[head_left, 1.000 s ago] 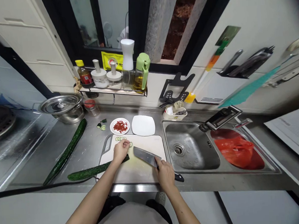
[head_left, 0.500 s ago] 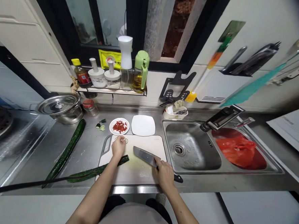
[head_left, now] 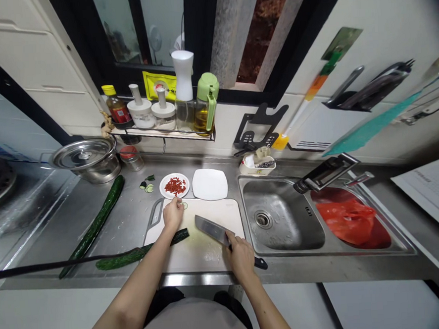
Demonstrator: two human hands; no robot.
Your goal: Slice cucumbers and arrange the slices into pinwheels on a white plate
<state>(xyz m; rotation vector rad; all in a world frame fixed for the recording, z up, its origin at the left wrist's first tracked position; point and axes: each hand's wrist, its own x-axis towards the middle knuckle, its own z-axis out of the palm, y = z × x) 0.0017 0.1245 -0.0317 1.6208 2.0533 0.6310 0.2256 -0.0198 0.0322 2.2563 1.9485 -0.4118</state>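
My right hand [head_left: 241, 255] is wrapped round the black handle of a kitchen knife [head_left: 211, 228], its broad blade lying low over the white cutting board [head_left: 206, 257]. At the board's far edge my left hand [head_left: 173, 213] has its fingertips pinched together; what they hold, if anything, is too small to make out. A thin cucumber slice [head_left: 185, 205] lies just right of those fingertips. Under my left forearm a cut cucumber [head_left: 124, 259] stretches from the counter onto the board. Beyond the left hand stands a white plate of chopped red pieces [head_left: 175, 186].
A square white plate [head_left: 210, 184] sits behind the board. To the left lie a whole cucumber [head_left: 96, 224] and cucumber trimmings [head_left: 147, 185], near a lidded steel pot [head_left: 87, 160]. At the right is a sink [head_left: 282, 215] with a red plastic bag [head_left: 347, 221] in its second basin.
My left hand has shifted very slightly, its fingertips drawing closer together near the board's far edge. The knife and my right hand stay almost in place.
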